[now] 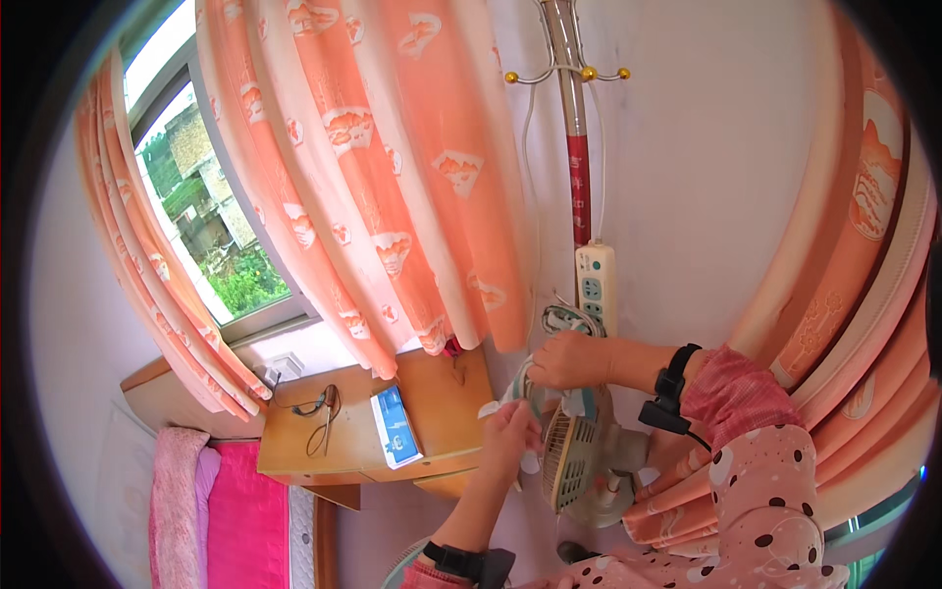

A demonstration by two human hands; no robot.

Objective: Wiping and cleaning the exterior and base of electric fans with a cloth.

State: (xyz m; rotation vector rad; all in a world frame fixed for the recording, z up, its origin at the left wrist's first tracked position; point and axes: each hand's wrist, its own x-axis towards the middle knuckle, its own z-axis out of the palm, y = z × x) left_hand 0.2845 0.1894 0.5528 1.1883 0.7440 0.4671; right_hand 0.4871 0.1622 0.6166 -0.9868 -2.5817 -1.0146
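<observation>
Both hands meet in front of a coat stand, at a strip of white and green cloth (524, 379). My right hand (570, 361) has its fingers closed on the upper part of the cloth. Lower and to the left, my left hand (513, 431) pinches the same cloth near its lower end. Just below and right of them stands an electric fan (570, 460), its grille tilted sideways. Behind my right hand, a coiled bundle (570, 319) hangs beside a white power strip (597, 283) on the pole. Fine details between the fingers are hidden.
The metal coat stand (578, 169) rises against the wall. At left, a wooden desk (449, 434) holds a blue and white box (396, 427) and a screwdriver (330, 401) with a cable. Orange curtains (353, 147) hang over it; more hang at right. A pink bed (246, 515) stands lower left.
</observation>
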